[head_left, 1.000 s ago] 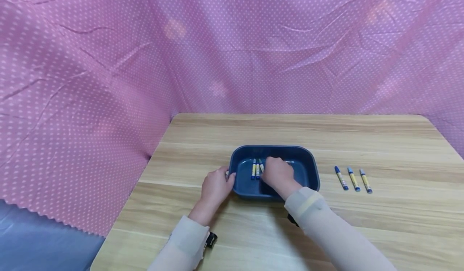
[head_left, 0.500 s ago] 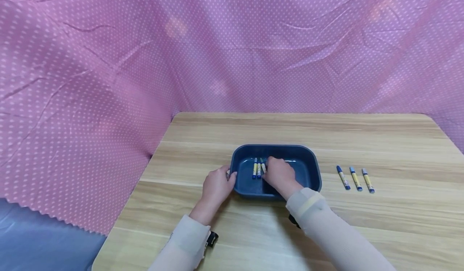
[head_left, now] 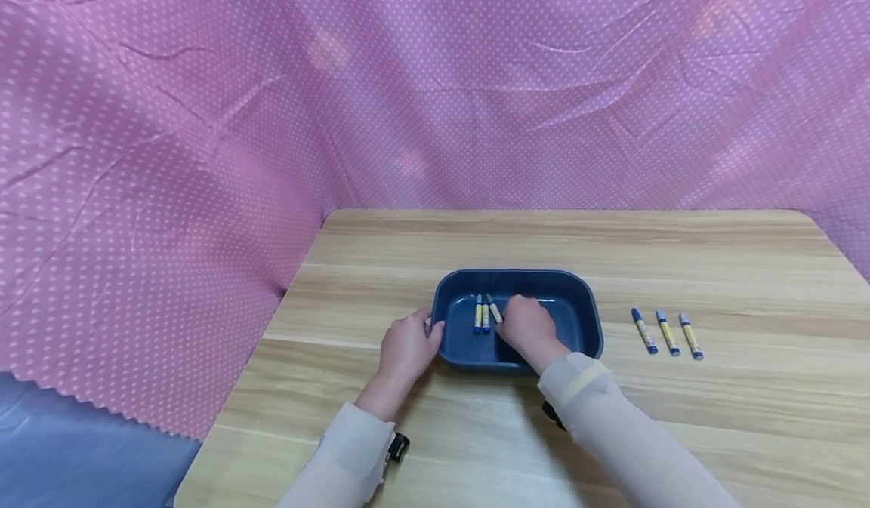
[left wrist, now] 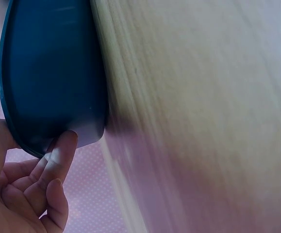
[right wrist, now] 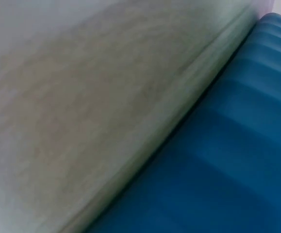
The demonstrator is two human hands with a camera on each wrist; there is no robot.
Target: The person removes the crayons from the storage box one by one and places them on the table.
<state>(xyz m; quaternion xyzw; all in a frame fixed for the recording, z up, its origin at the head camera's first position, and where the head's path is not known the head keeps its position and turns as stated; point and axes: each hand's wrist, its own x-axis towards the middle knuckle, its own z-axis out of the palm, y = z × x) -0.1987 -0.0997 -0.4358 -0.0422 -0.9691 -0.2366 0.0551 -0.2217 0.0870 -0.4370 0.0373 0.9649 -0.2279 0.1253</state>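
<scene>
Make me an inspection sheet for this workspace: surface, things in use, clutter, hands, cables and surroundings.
Surface: light wood-grain table.
Things in use: dark blue box on the table; three crayons show inside, the rightmost tilted; three more crayons lie in a row to its right.
Clutter: nothing seen.
Left hand: grips the box's left end, thumb at the rim.
Right hand: reaches into the box; fingertips hidden, so a hold cannot be told.
Cables: nothing seen.
Surroundings: pink dotted cloth behind and left; blue-grey material at lower left.
</scene>
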